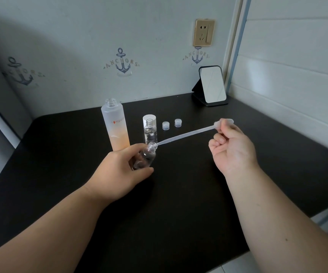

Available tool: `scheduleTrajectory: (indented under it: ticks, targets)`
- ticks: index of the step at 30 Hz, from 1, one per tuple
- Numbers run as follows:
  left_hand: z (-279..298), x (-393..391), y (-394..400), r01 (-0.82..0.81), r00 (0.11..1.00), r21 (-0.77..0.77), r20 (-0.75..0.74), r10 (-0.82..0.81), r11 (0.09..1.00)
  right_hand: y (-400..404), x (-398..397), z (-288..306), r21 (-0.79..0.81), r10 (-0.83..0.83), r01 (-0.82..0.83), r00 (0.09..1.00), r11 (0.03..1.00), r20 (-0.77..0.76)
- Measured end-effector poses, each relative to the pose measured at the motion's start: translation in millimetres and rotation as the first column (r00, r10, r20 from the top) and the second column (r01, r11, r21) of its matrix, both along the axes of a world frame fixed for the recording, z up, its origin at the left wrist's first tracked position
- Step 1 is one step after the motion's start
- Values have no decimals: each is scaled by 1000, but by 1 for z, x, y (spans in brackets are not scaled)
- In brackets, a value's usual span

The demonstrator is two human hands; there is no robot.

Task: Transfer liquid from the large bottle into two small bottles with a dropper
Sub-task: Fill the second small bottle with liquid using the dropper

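The left hand (118,172) keeps its grip around a tilted small bottle (145,157) just in front of the large bottle (116,127); the right hand (231,146) pinches the dropper (186,133) bulb, tip at that mouth. Squeezing hard, or tilting further, could spill liquid onto the counter (179,203).

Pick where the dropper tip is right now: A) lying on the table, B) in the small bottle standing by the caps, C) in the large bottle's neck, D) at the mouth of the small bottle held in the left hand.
D: the dropper, pinched by the right hand, slants down so its tip meets the mouth of the small bottle gripped in the left hand.
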State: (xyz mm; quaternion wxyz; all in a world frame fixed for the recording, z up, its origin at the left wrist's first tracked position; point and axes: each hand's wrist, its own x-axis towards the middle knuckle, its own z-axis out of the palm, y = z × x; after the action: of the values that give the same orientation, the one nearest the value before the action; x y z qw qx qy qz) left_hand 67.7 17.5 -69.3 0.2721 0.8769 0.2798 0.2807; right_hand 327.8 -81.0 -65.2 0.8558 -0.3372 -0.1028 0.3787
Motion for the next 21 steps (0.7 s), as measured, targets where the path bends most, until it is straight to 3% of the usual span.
scheduleTrajectory:
  ticks: [10, 15, 21]
  targets:
    - [-1, 1, 1, -27, 998, 23, -49, 28, 999, -1, -2, 0, -38, -33, 30, 997, 999, -72]
    - [-2, 3, 4, -38, 996, -45, -77, 34, 998, -2, -1, 0, 26, -38, 42, 989, 999, -140]
    - [-2, 4, 5, -4, 992, -58, -125, -3, 998, 1, -3, 1, 89, 22, -12, 994, 996, -105]
